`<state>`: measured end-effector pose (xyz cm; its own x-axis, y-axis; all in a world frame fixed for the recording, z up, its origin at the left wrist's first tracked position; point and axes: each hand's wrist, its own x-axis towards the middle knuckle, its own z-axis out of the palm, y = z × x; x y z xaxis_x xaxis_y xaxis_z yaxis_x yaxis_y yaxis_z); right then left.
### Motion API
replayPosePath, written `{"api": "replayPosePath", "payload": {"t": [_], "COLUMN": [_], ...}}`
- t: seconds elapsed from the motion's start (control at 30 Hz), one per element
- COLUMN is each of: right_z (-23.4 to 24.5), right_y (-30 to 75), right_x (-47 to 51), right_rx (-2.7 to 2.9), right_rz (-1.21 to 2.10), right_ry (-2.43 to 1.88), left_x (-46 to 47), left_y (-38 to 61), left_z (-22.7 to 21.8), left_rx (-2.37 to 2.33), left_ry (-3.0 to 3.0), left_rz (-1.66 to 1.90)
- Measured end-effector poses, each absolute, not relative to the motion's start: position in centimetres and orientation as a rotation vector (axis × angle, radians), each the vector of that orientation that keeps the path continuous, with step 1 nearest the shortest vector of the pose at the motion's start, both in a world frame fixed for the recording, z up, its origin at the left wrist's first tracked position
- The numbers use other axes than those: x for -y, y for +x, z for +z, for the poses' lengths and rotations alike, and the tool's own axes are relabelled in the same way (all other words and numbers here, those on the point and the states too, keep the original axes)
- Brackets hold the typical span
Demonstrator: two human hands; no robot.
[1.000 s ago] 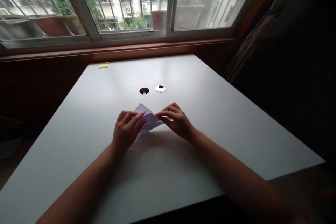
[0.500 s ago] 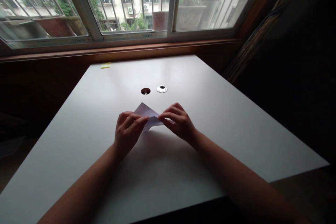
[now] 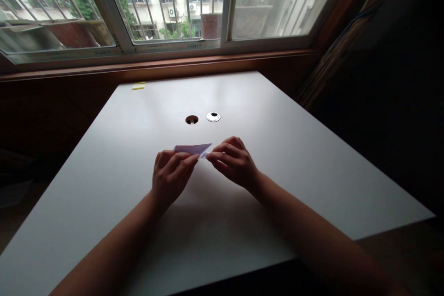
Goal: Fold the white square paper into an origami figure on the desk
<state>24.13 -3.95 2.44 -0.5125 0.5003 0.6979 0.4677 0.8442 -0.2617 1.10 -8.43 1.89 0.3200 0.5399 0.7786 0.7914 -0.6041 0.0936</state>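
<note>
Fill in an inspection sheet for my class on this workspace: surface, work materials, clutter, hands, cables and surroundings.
Surface: white table, with a round hole beyond the hands.
Work materials: purple paper, folded; its underside is hidden.
Clutter: round disc with a dark opening, just right of the hole; yellow slip near the far left corner.
Hands: left hand grips the paper's near side; right hand pinches its right end.
Cables: none identifiable; something small and pale shows inside the hole, too small to tell.
Surroundings: barred window beyond the table, pots and a building outside; the right side is too dark to read.
</note>
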Motion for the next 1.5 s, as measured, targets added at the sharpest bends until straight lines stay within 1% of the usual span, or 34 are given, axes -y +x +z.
{"api": "replayPosePath", "payload": {"t": [0.23, 0.6, 1.1, 1.5], "right_z": [2.8, 2.9, 2.8, 2.7], "right_y": [23.6, 23.4, 27.1, 27.6], "right_x": [4.2, 4.5, 2.2, 1.7], "right_rx": [2.250, 2.289, 2.214, 2.164], "right_rz": [-0.010, 0.003, -0.079, -0.130], "right_ry": [-0.668, -0.670, -0.758, -0.708], "left_x": [8.5, 8.5, 7.5, 7.4], "left_y": [1.2, 1.0, -0.1, -0.2], "left_z": [2.0, 2.0, 1.9, 2.1], "left_rx": [1.145, 1.093, 1.214, 1.241], "left_ry": [-2.314, -2.358, -2.192, -2.151], "left_rz": [-1.169, -1.159, -1.329, -1.316]}}
